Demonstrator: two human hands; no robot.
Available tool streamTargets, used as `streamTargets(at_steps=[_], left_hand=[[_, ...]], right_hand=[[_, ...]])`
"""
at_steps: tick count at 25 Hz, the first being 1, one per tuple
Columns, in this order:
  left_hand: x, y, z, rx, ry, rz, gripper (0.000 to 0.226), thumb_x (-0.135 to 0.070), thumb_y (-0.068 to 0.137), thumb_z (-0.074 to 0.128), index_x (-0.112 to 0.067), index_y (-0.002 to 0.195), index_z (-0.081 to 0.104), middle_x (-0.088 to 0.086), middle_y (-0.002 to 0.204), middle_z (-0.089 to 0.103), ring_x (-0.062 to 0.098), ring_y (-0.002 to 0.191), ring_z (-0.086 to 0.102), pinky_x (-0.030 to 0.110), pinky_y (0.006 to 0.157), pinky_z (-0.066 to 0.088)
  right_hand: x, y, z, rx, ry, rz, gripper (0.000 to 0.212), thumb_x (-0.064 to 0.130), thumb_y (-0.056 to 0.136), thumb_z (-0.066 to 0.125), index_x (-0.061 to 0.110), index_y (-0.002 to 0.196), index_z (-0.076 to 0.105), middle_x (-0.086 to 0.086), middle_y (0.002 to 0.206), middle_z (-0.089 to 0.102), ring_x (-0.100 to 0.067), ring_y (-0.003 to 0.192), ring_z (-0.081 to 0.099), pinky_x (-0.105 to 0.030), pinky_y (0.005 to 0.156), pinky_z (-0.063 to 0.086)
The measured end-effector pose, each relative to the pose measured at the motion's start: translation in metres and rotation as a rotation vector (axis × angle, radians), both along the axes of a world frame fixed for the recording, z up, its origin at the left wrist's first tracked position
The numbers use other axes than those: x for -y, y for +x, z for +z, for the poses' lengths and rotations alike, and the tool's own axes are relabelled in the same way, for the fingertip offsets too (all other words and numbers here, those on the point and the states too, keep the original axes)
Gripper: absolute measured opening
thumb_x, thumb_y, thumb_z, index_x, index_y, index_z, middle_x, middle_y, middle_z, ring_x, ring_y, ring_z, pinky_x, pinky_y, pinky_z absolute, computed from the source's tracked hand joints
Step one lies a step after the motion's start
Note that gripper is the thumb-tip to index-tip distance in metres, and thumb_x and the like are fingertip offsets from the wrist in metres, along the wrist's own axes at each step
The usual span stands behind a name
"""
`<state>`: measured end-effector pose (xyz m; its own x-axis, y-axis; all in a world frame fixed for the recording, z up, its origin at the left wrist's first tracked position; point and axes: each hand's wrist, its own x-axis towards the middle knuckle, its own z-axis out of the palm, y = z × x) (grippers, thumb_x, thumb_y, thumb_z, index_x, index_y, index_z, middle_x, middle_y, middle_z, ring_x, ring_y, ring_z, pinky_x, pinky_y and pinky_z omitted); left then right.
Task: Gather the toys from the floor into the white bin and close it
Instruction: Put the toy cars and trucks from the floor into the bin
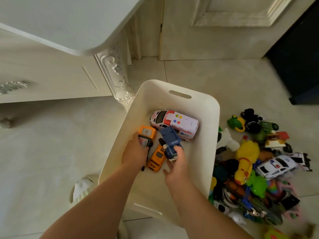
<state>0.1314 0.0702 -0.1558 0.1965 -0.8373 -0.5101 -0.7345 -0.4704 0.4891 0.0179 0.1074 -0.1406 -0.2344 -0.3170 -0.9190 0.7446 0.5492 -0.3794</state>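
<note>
The white bin [174, 88] stands open on the floor in the middle of the head view. Inside lie a white and red ambulance [179, 124] and a small orange truck [156, 158]. My left hand [133, 153] is inside the bin, shut on an orange toy truck [145, 136] near the left wall. My right hand [177, 165] is also inside, holding a blue toy truck [170, 140] tilted over the ambulance. To the right of the bin lies a pile of toys, among them a yellow rubber duck [246, 158] and a white police car [276, 165].
A white cabinet [51, 80] with a carved leg [119, 78] stands left of the bin under a white tabletop [69, 19]. A dark blue piece of furniture [300, 57] is at the far right. A white slipper [82, 188] sits beside the bin's near left corner.
</note>
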Motion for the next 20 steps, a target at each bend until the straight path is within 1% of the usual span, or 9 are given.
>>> streamTargets(at_steps=[2, 4, 6, 8, 11, 14, 15, 18, 20], left_hand=[[-0.004, -0.008, 0.010, 0.233, -0.160, -0.210, 0.059, -0.024, 0.092, 0.059, -0.023, 0.144, 0.032, 0.005, 0.133, 0.048, 0.025, 0.120, 0.049, 0.036, 0.096, 0.045], [-0.006, -0.023, 0.020, 0.306, -0.272, -0.388, 0.041, -0.027, 0.094, 0.052, -0.023, 0.133, 0.042, 0.003, 0.124, 0.052, 0.023, 0.111, 0.051, 0.034, 0.088, 0.048], [-0.009, -0.040, 0.019, 0.247, -0.082, -0.394, 0.027, -0.031, 0.096, 0.043, -0.019, 0.120, 0.046, 0.006, 0.106, 0.059, 0.024, 0.094, 0.060, 0.035, 0.076, 0.053], [-0.018, -0.047, 0.010, 0.143, 0.251, -0.269, 0.027, -0.028, 0.093, 0.043, -0.011, 0.113, 0.050, 0.010, 0.098, 0.063, 0.029, 0.088, 0.066, 0.039, 0.077, 0.056], [-0.029, -0.046, 0.000, -0.093, 0.576, -0.054, 0.038, -0.025, 0.093, 0.043, -0.006, 0.125, 0.047, 0.016, 0.119, 0.056, 0.033, 0.105, 0.060, 0.042, 0.086, 0.054], [-0.022, -0.040, -0.005, -0.386, 0.582, 0.276, 0.037, -0.022, 0.095, 0.046, -0.006, 0.129, 0.047, 0.014, 0.124, 0.052, 0.030, 0.112, 0.054, 0.043, 0.086, 0.048], [-0.019, -0.038, -0.005, -0.440, 0.566, 0.369, 0.036, -0.019, 0.095, 0.048, -0.006, 0.128, 0.049, 0.014, 0.123, 0.053, 0.029, 0.112, 0.054, 0.043, 0.086, 0.047], [-0.015, -0.036, -0.007, -0.531, 0.583, 0.436, 0.037, -0.017, 0.092, 0.055, -0.009, 0.127, 0.052, 0.010, 0.122, 0.055, 0.024, 0.111, 0.054, 0.043, 0.085, 0.046], [-0.015, -0.034, -0.007, -0.562, 0.616, 0.416, 0.042, -0.018, 0.090, 0.060, -0.012, 0.131, 0.051, 0.009, 0.128, 0.054, 0.023, 0.116, 0.052, 0.046, 0.090, 0.044]], right_hand=[[-0.011, 0.002, 0.006, -0.044, 0.030, -0.153, 0.037, 0.037, 0.082, 0.063, 0.022, 0.116, 0.061, -0.001, 0.115, 0.064, -0.018, 0.109, 0.056, -0.037, 0.087, 0.039], [-0.021, 0.004, 0.013, -0.063, 0.059, -0.309, 0.031, 0.036, 0.083, 0.061, 0.018, 0.109, 0.061, -0.002, 0.108, 0.063, -0.017, 0.099, 0.057, -0.034, 0.081, 0.040], [-0.026, 0.005, 0.014, -0.041, 0.074, -0.340, 0.035, 0.039, 0.085, 0.059, 0.015, 0.112, 0.060, -0.004, 0.109, 0.060, -0.018, 0.097, 0.054, -0.033, 0.080, 0.040], [-0.021, 0.002, 0.008, 0.015, 0.091, -0.225, 0.043, 0.042, 0.090, 0.053, 0.015, 0.124, 0.056, -0.006, 0.121, 0.057, -0.021, 0.108, 0.051, -0.035, 0.087, 0.040], [-0.009, -0.008, -0.002, -0.018, 0.218, 0.044, 0.055, 0.042, 0.097, 0.047, 0.014, 0.144, 0.040, -0.012, 0.140, 0.047, -0.030, 0.127, 0.045, -0.046, 0.105, 0.038], [-0.006, -0.018, -0.005, -0.108, 0.209, 0.211, 0.046, 0.021, 0.099, 0.044, 0.000, 0.140, 0.040, -0.013, 0.103, 0.055, -0.033, 0.109, 0.052, -0.046, 0.100, 0.044], [-0.009, -0.020, -0.005, -0.105, 0.199, 0.255, 0.044, 0.012, 0.099, 0.041, -0.004, 0.140, 0.040, -0.014, 0.100, 0.054, -0.035, 0.111, 0.053, -0.045, 0.101, 0.043], [-0.015, -0.021, -0.005, -0.088, 0.184, 0.253, 0.042, 0.002, 0.098, 0.035, -0.008, 0.139, 0.038, -0.023, 0.124, 0.052, -0.039, 0.132, 0.045, -0.043, 0.105, 0.041], [-0.002, -0.021, -0.004, -0.084, 0.196, 0.185, 0.039, 0.002, 0.099, 0.034, -0.005, 0.136, 0.044, -0.017, 0.107, 0.050, -0.036, 0.132, 0.046, -0.040, 0.106, 0.040]])
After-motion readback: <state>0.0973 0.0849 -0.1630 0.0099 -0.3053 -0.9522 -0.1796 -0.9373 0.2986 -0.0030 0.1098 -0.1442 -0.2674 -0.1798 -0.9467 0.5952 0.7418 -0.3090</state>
